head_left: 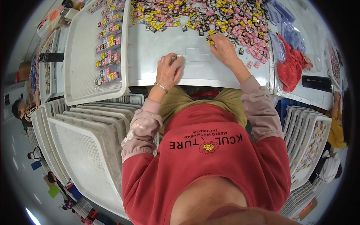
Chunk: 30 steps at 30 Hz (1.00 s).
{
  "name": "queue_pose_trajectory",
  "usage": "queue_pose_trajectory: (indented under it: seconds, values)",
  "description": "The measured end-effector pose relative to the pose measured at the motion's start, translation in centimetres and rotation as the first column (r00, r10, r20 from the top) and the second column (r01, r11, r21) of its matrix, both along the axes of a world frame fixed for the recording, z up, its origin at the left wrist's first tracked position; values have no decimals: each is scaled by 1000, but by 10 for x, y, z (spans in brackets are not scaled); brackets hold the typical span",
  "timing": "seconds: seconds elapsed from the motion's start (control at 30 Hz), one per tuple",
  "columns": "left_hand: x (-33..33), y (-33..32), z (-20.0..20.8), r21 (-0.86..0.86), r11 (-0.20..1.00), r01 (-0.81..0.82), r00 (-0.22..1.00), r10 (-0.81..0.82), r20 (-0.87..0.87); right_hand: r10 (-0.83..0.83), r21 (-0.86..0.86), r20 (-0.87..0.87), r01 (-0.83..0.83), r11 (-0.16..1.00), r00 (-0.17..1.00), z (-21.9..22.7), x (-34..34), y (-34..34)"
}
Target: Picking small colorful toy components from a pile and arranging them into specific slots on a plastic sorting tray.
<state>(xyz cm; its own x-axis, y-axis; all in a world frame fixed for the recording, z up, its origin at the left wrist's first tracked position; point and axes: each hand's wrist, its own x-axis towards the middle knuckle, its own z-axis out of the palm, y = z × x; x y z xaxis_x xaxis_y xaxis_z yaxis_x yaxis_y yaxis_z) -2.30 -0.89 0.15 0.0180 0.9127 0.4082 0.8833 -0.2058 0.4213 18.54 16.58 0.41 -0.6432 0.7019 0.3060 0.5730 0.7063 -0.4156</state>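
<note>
My left hand (pixel 168 69) rests on the grey metal table (pixel 157 48), fingers curled over a thin clear plastic strip (pixel 187 56) lying flat there. My right hand (pixel 222 47) reaches to the near edge of a big heap of small pink, yellow and black packets (pixel 210 17) and pinches a yellow packet (pixel 211 42) between its fingertips. A bracelet sits on my left wrist.
A white perforated tray (pixel 80 63) at left holds rows of filled packet strips (pixel 108 48). Stacked white trays (pixel 86 138) stand lower left and lower right (pixel 309 142). A red cloth (pixel 292 65) and clear plastic trays (pixel 285 22) lie at right. Other people sit at both edges.
</note>
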Motion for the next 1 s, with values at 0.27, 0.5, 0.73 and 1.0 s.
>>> queue_pose_trajectory:
  seconds: [0.27, 0.5, 0.73, 1.0]
  values:
    - [5, -1, -1, 46, 999, -10, 1000, 10, -1, 25, -374, -352, -165, 912, 936, 7, -43, -47]
    - [6, -3, -7, 75, 996, -42, 999, 40, 17, 181, -203, -170, -214, 956, 969, 1, -56, -69]
    - [10, -3, -6, 72, 996, -53, 997, 49, 62, 135, -12, -246, -142, 990, 960, -14, -65, -80]
    - [10, -5, -2, 67, 995, -77, 995, 81, -60, -85, -577, -436, -206, 790, 896, 6, -38, -53]
